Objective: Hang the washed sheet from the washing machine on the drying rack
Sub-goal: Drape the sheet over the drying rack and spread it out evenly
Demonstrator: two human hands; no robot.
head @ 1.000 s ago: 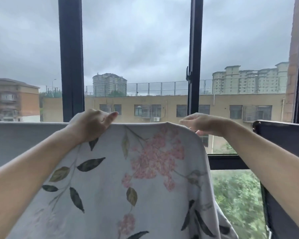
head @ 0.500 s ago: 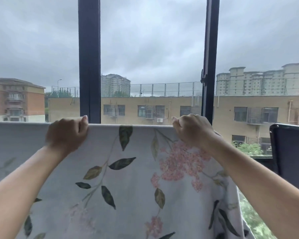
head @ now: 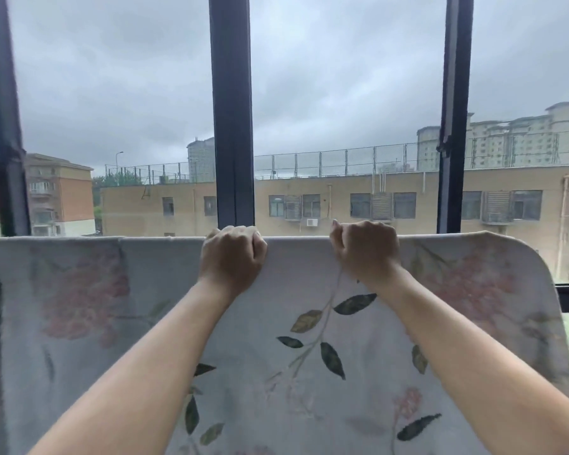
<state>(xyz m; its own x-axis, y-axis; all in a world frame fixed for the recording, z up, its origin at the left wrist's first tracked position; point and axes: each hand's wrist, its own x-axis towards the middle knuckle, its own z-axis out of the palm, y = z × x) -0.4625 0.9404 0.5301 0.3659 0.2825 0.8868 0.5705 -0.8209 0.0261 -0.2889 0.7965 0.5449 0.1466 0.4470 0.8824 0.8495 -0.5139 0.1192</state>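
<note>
Window (head: 342, 77) behind; sheet (head: 293, 323) in both grips (head: 232, 257) (head: 365, 251)

The pale grey-white fabric sheet (head: 309, 372), printed with pink blossom clusters and dark green and olive leaves on thin stems, hangs spread wide across the lower half of the view; its top edge forms a straight, level fold over a support hidden under the cloth; its right end bends down in a rounded corner; the print looks fainter on its left part; the left hand (head: 232, 257) and the right hand (head: 365, 251) grip the top fold near its middle.
</note>
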